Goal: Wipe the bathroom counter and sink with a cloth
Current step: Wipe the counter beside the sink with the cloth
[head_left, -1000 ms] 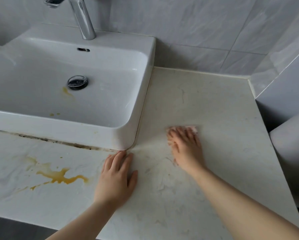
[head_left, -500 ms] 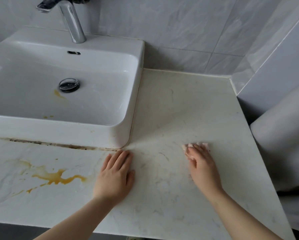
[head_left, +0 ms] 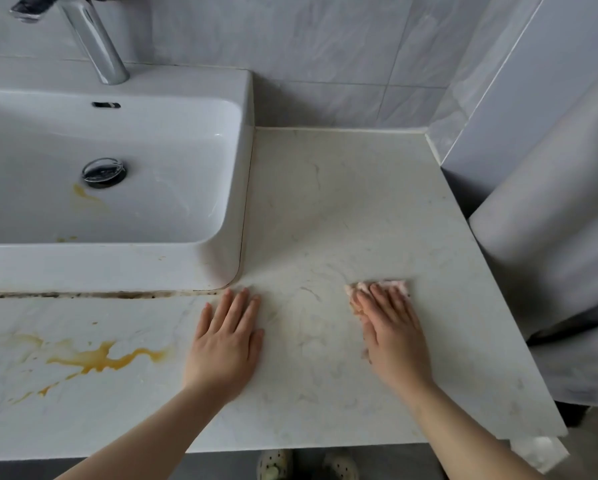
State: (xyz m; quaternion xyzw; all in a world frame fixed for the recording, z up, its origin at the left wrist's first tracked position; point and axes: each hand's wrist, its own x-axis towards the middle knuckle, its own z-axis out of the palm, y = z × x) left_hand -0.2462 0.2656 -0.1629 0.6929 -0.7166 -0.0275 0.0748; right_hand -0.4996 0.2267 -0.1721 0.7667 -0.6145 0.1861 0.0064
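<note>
Head view: a person leans over a pale marble-look bathroom counter (head_left: 342,209), both bare forearms reaching in from the bottom edge. The right hand (head_left: 392,336) lies flat, fingers together and extended, pressing a small pink cloth (head_left: 382,286) against the counter well to the right of the sink (head_left: 117,258); only the cloth's far edge and a corner by the index finger show past the fingertips. The left hand (head_left: 226,344) is empty, spread palm-down on the stone just beside the basin's front corner, apparently as a brace.

The cloth looks thin, soft and limp, bunched rather than folded. It likely weighs almost nothing and would crumple or slide out from under a loose palm, so a flat, broad press over its middle, as here, seems the sound hold; pinching an edge would let the rest drag.

Work remains, by the look of things. An orange-yellow spill (head_left: 96,358) streaks the counter left of the resting hand, a matching stain (head_left: 84,195) trails from the drain (head_left: 104,172), and dark grime (head_left: 100,294) lines the seam under the basin's front. A chrome faucet (head_left: 93,39) stands at the back against grey tiles.
</note>
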